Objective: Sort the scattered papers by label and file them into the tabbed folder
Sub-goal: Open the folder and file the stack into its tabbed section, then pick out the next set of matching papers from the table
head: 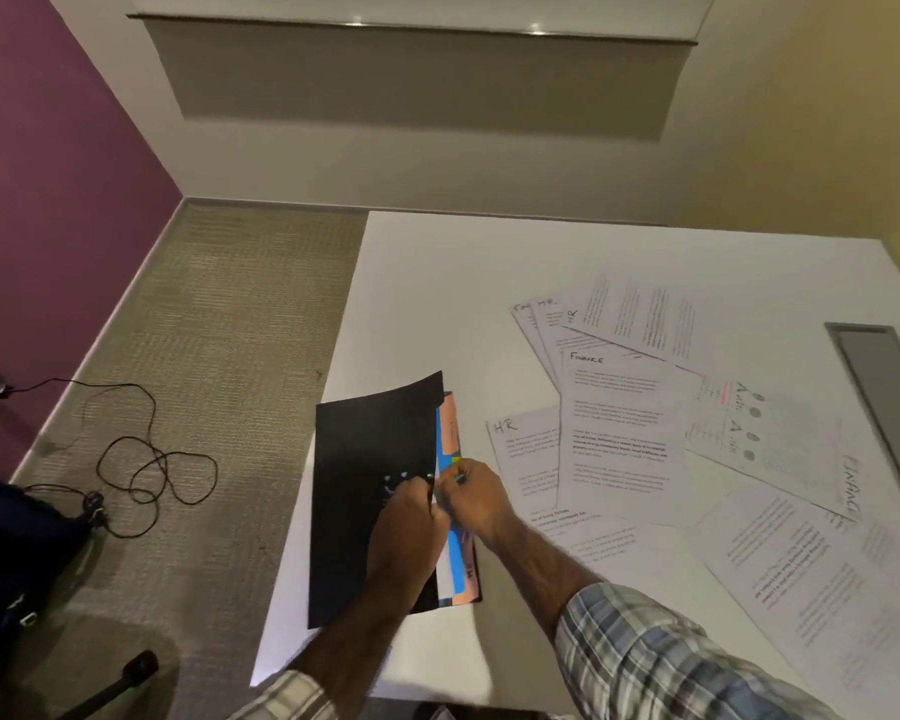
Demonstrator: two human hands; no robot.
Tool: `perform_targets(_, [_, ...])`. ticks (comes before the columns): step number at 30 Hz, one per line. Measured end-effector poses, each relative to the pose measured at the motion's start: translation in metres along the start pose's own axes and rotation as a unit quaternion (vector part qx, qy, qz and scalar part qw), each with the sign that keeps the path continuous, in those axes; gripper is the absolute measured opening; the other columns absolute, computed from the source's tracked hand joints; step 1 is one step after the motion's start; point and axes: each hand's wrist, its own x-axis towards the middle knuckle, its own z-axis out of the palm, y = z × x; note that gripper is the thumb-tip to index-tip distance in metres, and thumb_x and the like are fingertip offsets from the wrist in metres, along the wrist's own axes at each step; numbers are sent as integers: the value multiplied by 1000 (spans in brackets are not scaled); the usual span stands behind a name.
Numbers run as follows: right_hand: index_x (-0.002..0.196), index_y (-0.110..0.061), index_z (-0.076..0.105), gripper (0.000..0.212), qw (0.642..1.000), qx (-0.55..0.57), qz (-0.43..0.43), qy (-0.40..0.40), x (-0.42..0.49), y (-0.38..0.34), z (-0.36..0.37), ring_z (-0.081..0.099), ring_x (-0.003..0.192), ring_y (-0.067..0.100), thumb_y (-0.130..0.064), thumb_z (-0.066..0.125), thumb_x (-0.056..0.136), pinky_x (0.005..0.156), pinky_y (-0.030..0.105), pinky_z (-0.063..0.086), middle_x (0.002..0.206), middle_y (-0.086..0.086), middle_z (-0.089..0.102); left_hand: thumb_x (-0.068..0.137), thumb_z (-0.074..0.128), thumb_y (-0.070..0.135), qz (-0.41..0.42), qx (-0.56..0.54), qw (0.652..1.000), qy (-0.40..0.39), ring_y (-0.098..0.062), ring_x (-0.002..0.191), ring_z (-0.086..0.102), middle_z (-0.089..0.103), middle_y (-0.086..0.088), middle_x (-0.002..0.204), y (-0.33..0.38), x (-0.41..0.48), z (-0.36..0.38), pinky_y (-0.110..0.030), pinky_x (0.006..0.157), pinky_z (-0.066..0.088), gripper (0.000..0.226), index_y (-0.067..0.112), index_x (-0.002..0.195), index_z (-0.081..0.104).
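A black tabbed folder (370, 459) lies near the left edge of the white table (437, 283), with blue, pink and yellow dividers showing along its right side. My left hand (406, 517) grips the folder's black front cover at its right edge. My right hand (476, 498) pinches the coloured divider tabs right beside it. Several printed sheets lie scattered to the right: one headed FINANCE (614, 433), one headed HR (526, 454), more HR sheets (557, 319) fanned behind, and others along the right.
A grey recessed panel (884, 402) sits in the table at the far right. On the carpet to the left lie a tangled black cable (152, 459), a dark bag (22, 553) and a chair base (120, 683). The purple wall is at left.
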Motion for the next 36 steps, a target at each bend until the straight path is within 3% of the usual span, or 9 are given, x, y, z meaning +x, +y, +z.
perform_targets(4, [84, -12, 66, 22, 998, -62, 20, 8, -17, 28, -42, 72, 80, 25, -29, 56, 93, 74, 39, 60, 87, 8, 72, 94, 64, 33, 25, 83, 996, -5, -18, 89, 68, 61, -1, 101, 8, -4, 19, -28, 73, 57, 19, 16, 100, 58])
perform_targets(9, [80, -17, 65, 20, 992, -103, 72, 30, -55, 72, -103, 64, 74, 20, -32, 62, 92, 70, 30, 48, 82, 5, 70, 82, 71, 31, 41, 225, 973, -39, -27, 81, 65, 63, -8, 89, 9, 3, 52, -35, 63, 55, 17, 16, 88, 65])
perform_targets(13, [88, -22, 66, 22, 983, -134, 103, 77, -87, 104, -140, 64, 84, 16, -42, 60, 95, 80, 29, 49, 83, -9, 65, 80, 72, 34, 128, 250, 960, -18, -33, 108, 63, 67, -14, 113, 17, -8, 58, -45, 92, 49, 37, 13, 110, 69])
perform_targets(15, [109, -21, 68, 33, 976, -153, 115, 102, -101, 118, -153, 66, 103, 20, -48, 55, 97, 90, 31, 48, 101, -3, 69, 84, 69, 36, 166, 250, 953, -27, -37, 132, 55, 60, -18, 139, 24, -13, 65, -51, 110, 41, 53, 12, 131, 64])
perform_targets(18, [137, -23, 57, 54, 962, -206, 121, 130, -119, 133, -174, 57, 125, 22, -57, 51, 96, 102, 37, 44, 130, 1, 65, 93, 42, 39, 209, 260, 942, -41, -43, 138, 49, 54, -22, 146, 36, -23, 77, -53, 119, 24, 56, 9, 134, 63])
perform_targets(23, [141, -24, 54, 63, 952, -223, 119, 170, -141, 158, -221, 51, 131, 20, -64, 49, 94, 105, 40, 44, 136, -1, 61, 96, 25, 52, 215, 236, 946, -53, -42, 146, 35, 38, -20, 159, 65, -28, 107, -44, 124, -5, 72, 8, 147, 51])
perform_targets(27, [145, -23, 50, 117, 954, -225, 118, 159, -148, 196, -266, 45, 137, 24, -99, 11, 65, 109, 39, 40, 142, 0, 57, 95, 8, 63, 221, 217, 949, -55, -32, 155, 4, 6, -10, 169, 99, -36, 138, -34, 120, -26, 83, 12, 160, 19])
perform_targets(31, [145, -25, 46, 76, 955, -215, 144, 146, -151, 247, -315, 43, 138, 30, -73, 39, 86, 111, 45, 38, 144, 4, 51, 90, -11, 70, 237, 227, 942, -67, -27, 157, -8, -9, -5, 170, 141, -57, 182, -32, 117, -26, 89, 18, 161, 2])
perform_targets(36, [139, -25, 38, 75, 947, -259, 167, 94, -139, 334, -371, 35, 138, 33, -70, 38, 79, 109, 55, 35, 145, 6, 44, 97, 21, 65, 225, 238, 933, -149, -23, 156, -18, -30, 3, 162, 201, -88, 251, -29, 110, -30, 78, 29, 162, -3])
